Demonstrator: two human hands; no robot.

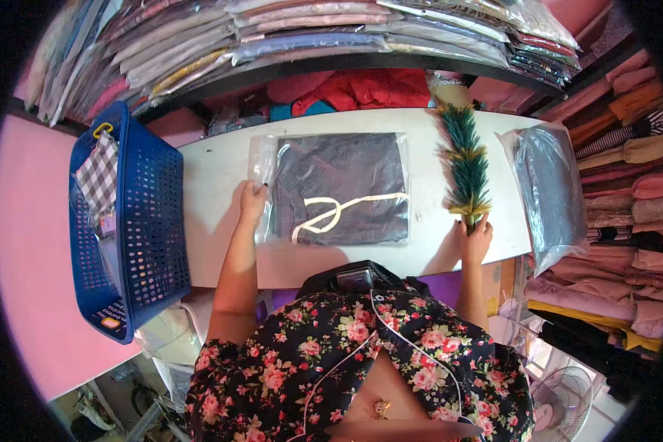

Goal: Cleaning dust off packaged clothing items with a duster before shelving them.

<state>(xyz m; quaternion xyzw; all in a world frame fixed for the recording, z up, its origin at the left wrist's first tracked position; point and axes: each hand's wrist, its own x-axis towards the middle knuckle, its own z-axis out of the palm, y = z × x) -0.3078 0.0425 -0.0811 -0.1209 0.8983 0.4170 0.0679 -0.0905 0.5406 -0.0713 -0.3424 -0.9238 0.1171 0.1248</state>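
A folded dark garment in a clear plastic bag [340, 166] lies flat on the white tabletop [215, 221]. A pale cream ribbon or drawstring [331, 215] loops across the garment's lower half; I cannot tell whether it is under the plastic. At the bag's left side, my left hand [252, 201] pinches the loose clear edge. My right hand [476, 240] grips the short handle of a bristly duster [467, 160], dark green with yellowish bands. The duster points away from me, to the right of the bagged garment and apart from it.
Left of the tabletop stands a blue perforated plastic basket [149, 221] holding a checked cloth [100, 171] and bagged items. Another bagged garment [550, 188] lies at the right end. Stacked bagged clothes [309, 27] fill the shelf above; folded clothes [613, 232] line the right. A fan [563, 403] stands lower right.
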